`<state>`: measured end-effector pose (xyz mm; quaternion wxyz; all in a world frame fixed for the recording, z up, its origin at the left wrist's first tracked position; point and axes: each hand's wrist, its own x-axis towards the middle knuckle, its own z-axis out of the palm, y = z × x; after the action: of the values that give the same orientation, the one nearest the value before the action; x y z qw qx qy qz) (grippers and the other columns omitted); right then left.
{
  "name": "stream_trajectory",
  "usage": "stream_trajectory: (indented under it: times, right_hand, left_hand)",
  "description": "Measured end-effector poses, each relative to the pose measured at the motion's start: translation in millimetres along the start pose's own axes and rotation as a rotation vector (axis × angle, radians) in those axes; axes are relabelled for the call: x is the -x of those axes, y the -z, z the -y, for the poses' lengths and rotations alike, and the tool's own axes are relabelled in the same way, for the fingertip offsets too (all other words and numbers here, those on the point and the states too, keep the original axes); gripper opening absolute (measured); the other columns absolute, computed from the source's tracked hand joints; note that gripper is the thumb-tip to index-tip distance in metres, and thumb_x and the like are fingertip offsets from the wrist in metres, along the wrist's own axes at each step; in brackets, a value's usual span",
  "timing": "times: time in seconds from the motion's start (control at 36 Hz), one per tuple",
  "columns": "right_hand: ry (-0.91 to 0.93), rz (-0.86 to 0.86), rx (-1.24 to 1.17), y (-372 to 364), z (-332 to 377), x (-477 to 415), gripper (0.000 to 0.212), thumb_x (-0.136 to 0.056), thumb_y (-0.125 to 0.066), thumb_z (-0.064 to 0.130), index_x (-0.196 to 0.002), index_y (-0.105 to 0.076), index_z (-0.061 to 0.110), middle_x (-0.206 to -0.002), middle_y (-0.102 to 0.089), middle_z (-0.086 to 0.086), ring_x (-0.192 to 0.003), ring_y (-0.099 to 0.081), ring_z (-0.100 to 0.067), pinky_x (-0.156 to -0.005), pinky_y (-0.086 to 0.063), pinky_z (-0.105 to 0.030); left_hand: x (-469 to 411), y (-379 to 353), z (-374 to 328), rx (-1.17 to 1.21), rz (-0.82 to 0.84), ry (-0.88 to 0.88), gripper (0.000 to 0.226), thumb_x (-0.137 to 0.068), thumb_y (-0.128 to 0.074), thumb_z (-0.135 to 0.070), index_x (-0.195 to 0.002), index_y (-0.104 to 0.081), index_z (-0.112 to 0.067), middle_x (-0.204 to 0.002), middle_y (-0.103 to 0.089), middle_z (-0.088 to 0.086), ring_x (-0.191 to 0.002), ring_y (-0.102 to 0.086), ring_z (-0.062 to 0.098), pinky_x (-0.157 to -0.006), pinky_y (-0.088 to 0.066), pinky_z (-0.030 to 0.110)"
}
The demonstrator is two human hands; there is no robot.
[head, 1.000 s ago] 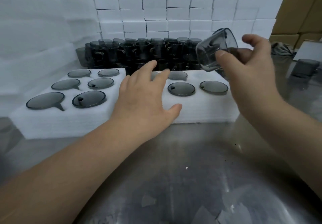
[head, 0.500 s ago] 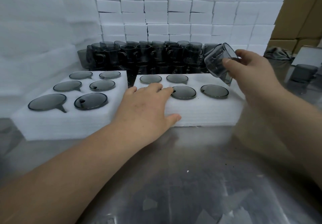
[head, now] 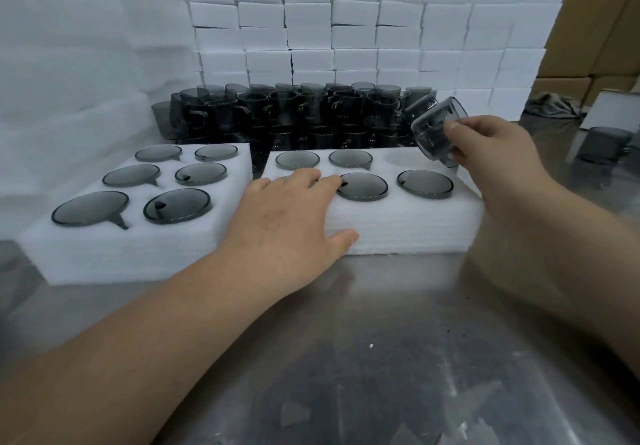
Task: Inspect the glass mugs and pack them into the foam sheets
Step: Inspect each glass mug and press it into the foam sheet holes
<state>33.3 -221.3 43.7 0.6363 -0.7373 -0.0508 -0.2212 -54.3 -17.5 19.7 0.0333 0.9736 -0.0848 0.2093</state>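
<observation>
Two white foam sheets lie side by side on the steel table. The left foam sheet (head: 138,247) has smoky glass mugs sunk in all its pockets. On the right foam sheet (head: 398,233), my left hand (head: 291,216) rests flat with straight fingers, covering its front-left pocket. My right hand (head: 498,154) grips a tilted smoky glass mug (head: 434,129) above the sheet's back-right pocket (head: 401,158), which holds no mug. Behind the sheets stands a stack of dark glass mugs (head: 294,112).
A wall of white foam blocks (head: 363,29) closes the back. Cardboard boxes (head: 602,29) rise at the right, with a single mug (head: 602,145), a grey rag (head: 550,107) and a white box (head: 613,109) below them. The steel table (head: 381,358) stretches in front.
My right hand has brought the mug down and to the right, close over the right sheet's back corner. My left hand has slid slightly back on the foam.
</observation>
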Motion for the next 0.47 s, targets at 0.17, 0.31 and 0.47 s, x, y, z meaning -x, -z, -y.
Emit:
stream_trajectory:
  times: [0.17, 0.31, 0.47]
  right_hand:
    - [0.076, 0.017, 0.083, -0.6, -1.2, 0.0, 0.014, -0.084, -0.065, 0.027, -0.071, -0.06, 0.024, -0.067, -0.056, 0.003, -0.058, -0.046, -0.007, -0.056, -0.04, -0.017]
    - [0.119, -0.001, 0.115, -1.2, -2.8, -1.0, 0.017, -0.082, -0.066, 0.023, -0.068, -0.058, 0.025, -0.06, -0.055, 0.013, -0.046, -0.045, 0.008, -0.046, -0.035, -0.007]
    - [0.136, 0.034, 0.13, -2.2, -3.9, -2.1, 0.017, -0.086, -0.06, 0.019, -0.073, -0.058, 0.03, -0.07, -0.057, 0.014, -0.05, -0.047, 0.006, -0.044, -0.032, -0.005]
  left_hand:
    - [0.5, 0.9, 0.0, 0.003, 0.002, 0.003, 0.071, -0.076, -0.035, -0.063, -0.14, -0.029, -0.033, -0.146, -0.031, -0.012, -0.124, -0.039, 0.013, -0.103, -0.02, 0.031]
    - [1.2, 1.9, 0.1, 0.001, 0.002, 0.002, 0.073, -0.074, -0.031, -0.063, -0.14, -0.029, -0.033, -0.145, -0.032, -0.012, -0.123, -0.04, 0.013, -0.103, -0.022, 0.031]
    - [0.6, 1.1, 0.3, -0.01, 0.011, 0.002, 0.071, -0.076, -0.033, -0.063, -0.14, -0.029, -0.033, -0.146, -0.031, -0.012, -0.124, -0.039, 0.013, -0.103, -0.022, 0.031]
